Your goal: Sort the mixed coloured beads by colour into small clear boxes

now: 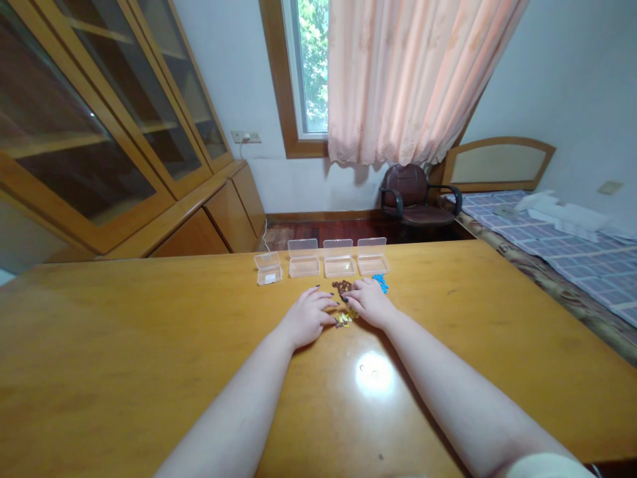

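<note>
While my left hand (307, 317) and right hand (368, 302) curl half-open, I can't tell what's held | brown pieces (341, 287), yellow pieces (344, 319) beside fingertips, tabletop (149, 332) | likely colour-sorting; next wants fine pinching

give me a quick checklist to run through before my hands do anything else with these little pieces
1. Box lids open: ok, all four clear boxes stand open.
2. Table space in front of the boxes shared with pieces: ok, the piles lie on the near side.
3. Brown pieces in full view: not ok, the right hand partly covers them.
4. Blue pieces outside the boxes: ok, beside the right hand.
5. Left hand fingers spread: ok, near the yellow pieces.
6. Right fingers free of pieces: cannot tell.
</note>
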`<control>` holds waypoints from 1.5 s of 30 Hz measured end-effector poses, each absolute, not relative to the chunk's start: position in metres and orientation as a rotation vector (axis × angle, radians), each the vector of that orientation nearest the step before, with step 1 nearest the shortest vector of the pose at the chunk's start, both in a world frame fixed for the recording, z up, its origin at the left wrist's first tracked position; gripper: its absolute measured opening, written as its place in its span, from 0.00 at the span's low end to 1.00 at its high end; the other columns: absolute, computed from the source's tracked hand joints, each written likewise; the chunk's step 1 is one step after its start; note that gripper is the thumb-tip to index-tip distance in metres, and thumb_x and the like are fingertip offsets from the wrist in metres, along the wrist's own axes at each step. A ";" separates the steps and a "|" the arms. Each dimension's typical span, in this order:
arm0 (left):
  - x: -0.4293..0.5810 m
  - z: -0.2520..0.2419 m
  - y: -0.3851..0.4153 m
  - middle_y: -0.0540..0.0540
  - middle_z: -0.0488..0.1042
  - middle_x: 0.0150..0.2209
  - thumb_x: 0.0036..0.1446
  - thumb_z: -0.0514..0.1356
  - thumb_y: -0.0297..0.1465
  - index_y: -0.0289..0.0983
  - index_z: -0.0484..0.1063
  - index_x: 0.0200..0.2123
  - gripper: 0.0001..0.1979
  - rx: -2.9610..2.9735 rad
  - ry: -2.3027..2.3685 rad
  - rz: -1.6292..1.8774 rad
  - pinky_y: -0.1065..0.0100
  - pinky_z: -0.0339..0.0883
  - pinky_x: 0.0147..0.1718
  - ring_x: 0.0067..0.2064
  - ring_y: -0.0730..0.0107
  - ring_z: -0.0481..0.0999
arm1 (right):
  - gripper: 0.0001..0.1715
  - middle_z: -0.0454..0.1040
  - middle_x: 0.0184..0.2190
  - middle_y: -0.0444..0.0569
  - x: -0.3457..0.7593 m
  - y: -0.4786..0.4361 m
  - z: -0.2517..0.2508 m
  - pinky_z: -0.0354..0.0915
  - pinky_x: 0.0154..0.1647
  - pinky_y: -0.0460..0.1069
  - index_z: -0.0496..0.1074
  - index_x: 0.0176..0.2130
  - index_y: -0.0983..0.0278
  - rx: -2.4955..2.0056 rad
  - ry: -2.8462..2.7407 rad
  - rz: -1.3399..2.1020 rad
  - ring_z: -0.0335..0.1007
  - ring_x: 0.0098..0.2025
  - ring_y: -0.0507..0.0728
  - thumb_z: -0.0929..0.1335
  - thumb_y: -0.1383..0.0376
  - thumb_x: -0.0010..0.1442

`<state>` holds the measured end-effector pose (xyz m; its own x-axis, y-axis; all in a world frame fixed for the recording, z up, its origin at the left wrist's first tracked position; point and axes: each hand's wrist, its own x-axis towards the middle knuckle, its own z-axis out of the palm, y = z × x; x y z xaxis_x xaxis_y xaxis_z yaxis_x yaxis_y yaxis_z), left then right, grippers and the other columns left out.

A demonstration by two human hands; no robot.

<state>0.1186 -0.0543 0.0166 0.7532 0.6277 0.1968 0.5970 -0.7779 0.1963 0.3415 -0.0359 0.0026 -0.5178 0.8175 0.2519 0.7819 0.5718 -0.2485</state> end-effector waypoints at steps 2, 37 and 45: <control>0.121 0.016 -0.055 0.53 0.75 0.48 0.58 0.58 0.31 0.52 0.77 0.38 0.10 2.829 0.963 0.352 0.50 0.45 0.60 0.56 0.65 0.65 | 0.17 0.69 0.33 0.50 0.343 -0.035 0.001 0.52 0.41 0.52 0.76 0.43 0.60 -1.302 -2.444 0.153 0.59 0.39 0.56 0.61 0.59 0.65; 0.134 -0.001 -0.041 0.46 0.70 0.53 0.55 0.55 0.26 0.45 0.73 0.48 0.18 2.681 1.315 0.426 0.49 0.48 0.60 0.57 0.60 0.63 | 0.24 0.72 0.27 0.48 0.337 -0.042 0.005 0.54 0.39 0.51 0.77 0.31 0.62 -0.715 -2.622 0.367 0.64 0.34 0.55 0.59 0.53 0.64; 0.122 0.007 -0.049 0.51 0.71 0.52 0.57 0.57 0.28 0.52 0.76 0.41 0.14 2.769 1.061 0.494 0.49 0.47 0.60 0.56 0.64 0.65 | 0.30 0.70 0.24 0.50 0.350 -0.034 -0.003 0.56 0.35 0.50 0.75 0.28 0.65 -0.976 -2.316 0.328 0.63 0.30 0.55 0.53 0.57 0.68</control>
